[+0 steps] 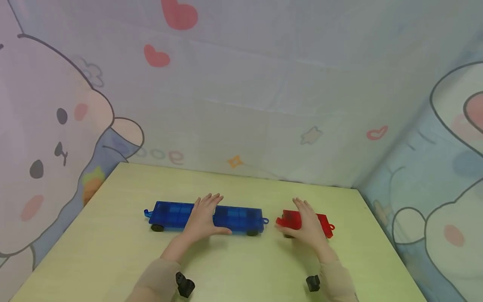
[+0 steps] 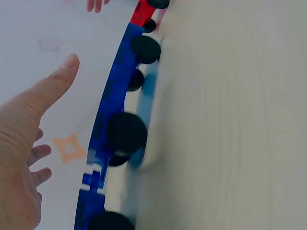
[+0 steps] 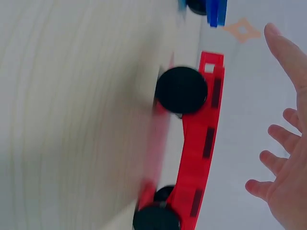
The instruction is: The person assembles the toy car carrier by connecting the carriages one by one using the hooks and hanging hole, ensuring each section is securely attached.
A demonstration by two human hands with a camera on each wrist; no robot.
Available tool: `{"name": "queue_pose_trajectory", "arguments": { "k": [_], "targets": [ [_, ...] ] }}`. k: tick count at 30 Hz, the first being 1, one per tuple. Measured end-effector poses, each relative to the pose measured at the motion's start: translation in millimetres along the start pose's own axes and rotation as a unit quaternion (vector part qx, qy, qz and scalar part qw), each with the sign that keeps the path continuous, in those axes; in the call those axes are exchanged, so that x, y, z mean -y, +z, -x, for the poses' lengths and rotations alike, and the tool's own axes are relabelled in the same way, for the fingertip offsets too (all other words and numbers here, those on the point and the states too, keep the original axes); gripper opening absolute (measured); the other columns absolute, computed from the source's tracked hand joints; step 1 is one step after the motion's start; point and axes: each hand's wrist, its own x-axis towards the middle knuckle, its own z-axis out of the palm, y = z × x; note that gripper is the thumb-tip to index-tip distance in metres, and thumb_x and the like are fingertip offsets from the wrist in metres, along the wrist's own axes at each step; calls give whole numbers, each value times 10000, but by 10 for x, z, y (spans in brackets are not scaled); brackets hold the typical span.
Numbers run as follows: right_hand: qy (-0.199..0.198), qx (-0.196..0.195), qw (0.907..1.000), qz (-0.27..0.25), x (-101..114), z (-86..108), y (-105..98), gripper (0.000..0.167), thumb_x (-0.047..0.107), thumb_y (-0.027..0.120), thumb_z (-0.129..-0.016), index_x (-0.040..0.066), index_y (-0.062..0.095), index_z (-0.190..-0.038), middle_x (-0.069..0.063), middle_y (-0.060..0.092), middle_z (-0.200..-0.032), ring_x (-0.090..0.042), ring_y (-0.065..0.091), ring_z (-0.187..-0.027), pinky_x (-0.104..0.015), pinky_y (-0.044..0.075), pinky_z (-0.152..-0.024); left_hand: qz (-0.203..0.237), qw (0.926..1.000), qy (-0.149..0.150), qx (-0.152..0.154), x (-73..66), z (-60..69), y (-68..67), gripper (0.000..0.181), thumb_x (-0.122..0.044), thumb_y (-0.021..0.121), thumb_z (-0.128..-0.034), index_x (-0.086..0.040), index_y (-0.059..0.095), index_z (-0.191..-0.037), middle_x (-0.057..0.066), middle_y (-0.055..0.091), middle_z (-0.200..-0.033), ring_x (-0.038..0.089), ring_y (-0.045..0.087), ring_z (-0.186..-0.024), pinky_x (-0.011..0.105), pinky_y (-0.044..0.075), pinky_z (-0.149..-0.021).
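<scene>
Red car [image 1: 291, 219]: on the table [image 1: 245, 268], under the right hand [image 1: 310, 227], to the right of the blue cars.
Blue cars [image 1: 241, 219]: two, coupled end to end; the joint lies beneath the left hand [image 1: 201, 220].
Long axes: all run left to right across the person's front, red roughly in line with blue.
Facing ends: blue ring [image 1: 268, 220] points right, red hook [image 1: 279, 220] points left; a narrow gap separates them, visible also in the right wrist view.
Nearer hand: right; its thumb lies close by the red hook, whereas the left thumb falls well short of the ring.
Left hand: fingers extended, thumb spread wide; wrist view shows it apart from the blue cars, grasping nothing.
Right hand: fingers relaxed, thumb spread away; wrist view shows space between it and the red car, no hold taken.
Height of hook against ring: cannot tell.
</scene>
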Motion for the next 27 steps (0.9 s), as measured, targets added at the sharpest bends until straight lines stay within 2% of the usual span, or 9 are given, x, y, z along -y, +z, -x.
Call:
{"name": "queue_pose_trajectory", "arguments": {
  "k": [5, 9, 17, 21, 27],
  "targets": [
    [34, 126, 9998, 132, -198, 11, -66, 972, 392, 834, -746, 40, 336, -1504, -205, 353, -1543, -453, 249, -1434, -699, 302, -1074, -24, 9998, 11, 175, -148, -44, 147, 1045, -496, 876, -645, -65, 417, -1479, 155, 402, -1535, 397, 281, -1456, 608, 155, -1191],
    [22, 284, 9994, 188, -331, 7, -104, 950, 370, 832, -752, 37, 343, -1496, -218, 359, -1534, -459, 245, -1428, -734, 251, -1076, 16, 9995, -24, 306, -223, -76, 248, 1040, -493, 876, -651, -64, 416, -1479, 142, 397, -1540, 382, 277, -1461, 597, 160, -1195],
    [-191, 470, 9985, 211, -543, -1, -149, 966, 368, 869, -697, -39, 409, -1442, -282, 408, -1483, -517, 282, -1388, -751, 238, -1061, -107, 9987, -20, 507, -219, -173, 330, 1040, -505, 867, -659, -54, 413, -1478, 143, 400, -1538, 366, 264, -1469, 592, 164, -1196],
    [-231, 525, 9979, 286, -642, 14, -146, 986, 379, 882, -674, -43, 418, -1436, -294, 415, -1474, -531, 297, -1375, -746, 261, -1053, -125, 9982, -13, 590, -204, -203, 356, 1042, -511, 864, -661, -47, 412, -1477, 144, 401, -1537, 363, 261, -1471, 585, 165, -1199],
    [-181, 594, 9976, 310, -737, 17, -134, 995, 393, 883, -671, -33, 420, -1441, -276, 429, -1474, -527, 285, -1386, -760, 218, -1063, -129, 9977, -28, 661, -209, -238, 382, 1047, -500, 869, -659, -44, 408, -1480, 141, 399, -1539, 360, 261, -1474, 575, 167, -1202]
  ]
}}
